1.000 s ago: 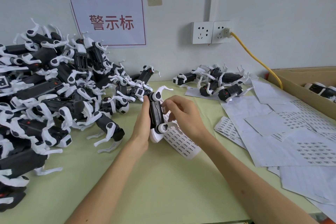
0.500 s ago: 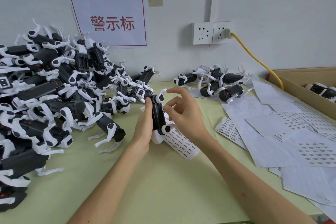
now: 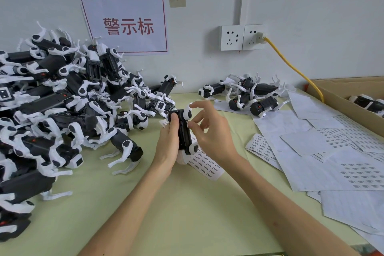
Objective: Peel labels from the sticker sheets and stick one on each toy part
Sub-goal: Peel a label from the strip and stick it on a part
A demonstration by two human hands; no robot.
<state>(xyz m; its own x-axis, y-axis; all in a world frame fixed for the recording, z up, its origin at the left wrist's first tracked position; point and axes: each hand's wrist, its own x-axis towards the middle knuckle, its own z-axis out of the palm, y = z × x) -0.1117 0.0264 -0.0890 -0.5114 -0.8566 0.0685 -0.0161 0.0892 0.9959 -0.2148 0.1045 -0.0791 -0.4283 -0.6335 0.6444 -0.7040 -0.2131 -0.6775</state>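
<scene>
Left hand (image 3: 168, 141) grips the part (image 3: 184, 131) upright over the sheet (image 3: 205, 165) on the table, same hold as a second ago. Right hand (image 3: 209, 133) has come off the part's lower side, fingers now loose and spread, holding nothing, with only the thumb tip against a small white label (image 3: 188, 124) on the part's right edge, so that label looks about stuck down. Further back, the big pile (image 3: 62, 110) at left and the small group (image 3: 245, 95) by the wall haven't moved.

Our left forearm (image 3: 133, 199) and right forearm (image 3: 280, 203) are bare and slim. Our left hand (image 3: 167, 143) and right hand (image 3: 214, 141) are bare too. A small mark (image 3: 275, 223) sits on the right forearm.
</scene>
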